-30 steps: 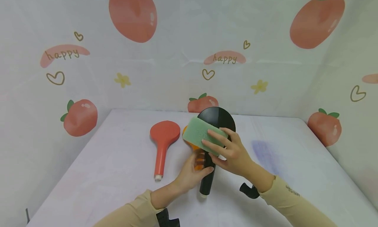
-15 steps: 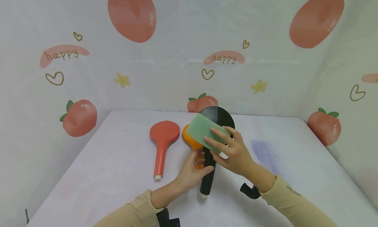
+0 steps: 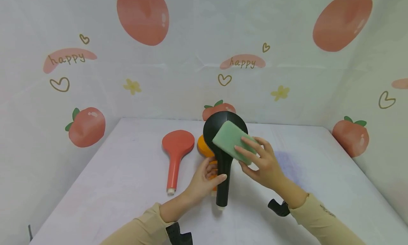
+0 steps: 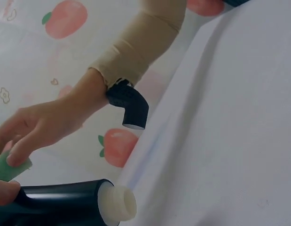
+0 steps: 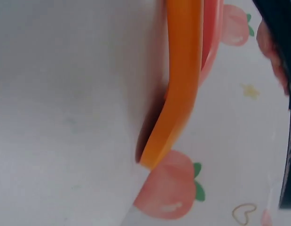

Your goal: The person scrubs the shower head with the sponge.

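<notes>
Tilted leftward now, black shower head (image 3: 223, 138) under green sponge (image 3: 234, 146).

The word "happy" can be read two times on the wall cloth (image 3: 191, 78). Each one sits on a pink patch, one (image 3: 69, 59) far left of the big tomato picture (image 3: 142, 16), one (image 3: 243, 62) to its lower right.

Your black paddle (image 3: 223, 145) and left hand (image 3: 204, 181) are covering most of the orange paddle (image 3: 204, 148) lying toward the table's far edge. The green sponge (image 3: 234, 141) is hiding part of the black head, and the right wrist view is blurring everything.
</notes>
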`<state>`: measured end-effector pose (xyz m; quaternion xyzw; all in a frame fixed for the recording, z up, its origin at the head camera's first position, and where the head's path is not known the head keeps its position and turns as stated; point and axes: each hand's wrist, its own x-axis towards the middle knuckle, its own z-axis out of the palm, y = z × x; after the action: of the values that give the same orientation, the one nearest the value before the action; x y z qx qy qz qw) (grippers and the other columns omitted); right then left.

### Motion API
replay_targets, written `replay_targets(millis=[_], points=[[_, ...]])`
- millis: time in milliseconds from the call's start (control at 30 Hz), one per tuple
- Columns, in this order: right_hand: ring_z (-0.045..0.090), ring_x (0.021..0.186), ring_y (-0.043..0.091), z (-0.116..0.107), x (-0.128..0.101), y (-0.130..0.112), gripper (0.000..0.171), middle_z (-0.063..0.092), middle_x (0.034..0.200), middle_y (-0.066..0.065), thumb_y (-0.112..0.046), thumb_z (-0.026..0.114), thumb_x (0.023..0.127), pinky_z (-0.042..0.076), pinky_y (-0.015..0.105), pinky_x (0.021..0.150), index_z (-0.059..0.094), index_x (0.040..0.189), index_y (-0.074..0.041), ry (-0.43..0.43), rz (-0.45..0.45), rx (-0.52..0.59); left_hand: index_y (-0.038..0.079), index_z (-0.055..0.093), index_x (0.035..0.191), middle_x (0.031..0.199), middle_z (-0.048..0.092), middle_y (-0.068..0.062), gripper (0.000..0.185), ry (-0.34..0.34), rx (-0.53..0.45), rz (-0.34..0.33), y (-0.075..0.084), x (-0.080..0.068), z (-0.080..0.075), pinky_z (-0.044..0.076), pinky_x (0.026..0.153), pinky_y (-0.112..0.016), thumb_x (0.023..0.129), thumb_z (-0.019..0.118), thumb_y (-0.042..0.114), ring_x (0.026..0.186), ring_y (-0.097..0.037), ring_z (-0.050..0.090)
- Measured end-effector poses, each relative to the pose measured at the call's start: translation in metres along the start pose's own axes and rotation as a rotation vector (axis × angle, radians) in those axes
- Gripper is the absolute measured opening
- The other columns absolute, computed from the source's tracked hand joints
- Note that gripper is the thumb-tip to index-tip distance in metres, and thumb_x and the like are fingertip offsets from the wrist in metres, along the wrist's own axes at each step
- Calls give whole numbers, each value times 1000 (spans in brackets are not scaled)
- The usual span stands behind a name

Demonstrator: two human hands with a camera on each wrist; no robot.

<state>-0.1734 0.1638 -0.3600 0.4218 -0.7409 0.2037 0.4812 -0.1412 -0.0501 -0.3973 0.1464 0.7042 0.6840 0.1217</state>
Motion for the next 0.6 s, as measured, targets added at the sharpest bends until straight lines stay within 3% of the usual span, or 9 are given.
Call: replay_targets(millis=[133, 333, 467, 600], points=[[48, 100, 45, -3, -5, 12, 33, 59, 118, 25, -27, 52, 91, 37, 47, 88, 66, 108, -2, 61, 181, 22, 13, 32, 141, 130, 54, -13, 63, -14, -57, -33, 2, 0, -3, 47, 101, -37, 88, 65, 24, 119, -25, 51], [43, 107, 45, -2, -10, 17, 38, 51, 126, 27, -8, 60, 79, 34, 45, 83, 61, 117, 0, 115, 427, 80, 11, 25, 145, 137, 49, -15, 72, -68, -183, -93, 3, -2, -5, 46, 101, -35, 88, 64, 28, 123, -25, 51], [40, 110, 46, 3, -10, 12, 37, 47, 127, 29, -14, 58, 85, 35, 41, 84, 58, 118, 2, 130, 433, 101, 12, 23, 147, 141, 45, -16, 70, -131, -292, -119, 5, -1, -6, 48, 99, -32, 90, 62, 25, 114, -18, 56], [41, 109, 45, 9, -8, 3, 38, 46, 123, 32, -28, 53, 92, 36, 29, 94, 58, 113, 4, 165, 327, 104, 12, 23, 147, 140, 46, -14, 65, -187, -355, -114, 9, -2, -7, 48, 99, -30, 93, 58, 21, 108, -11, 57]])
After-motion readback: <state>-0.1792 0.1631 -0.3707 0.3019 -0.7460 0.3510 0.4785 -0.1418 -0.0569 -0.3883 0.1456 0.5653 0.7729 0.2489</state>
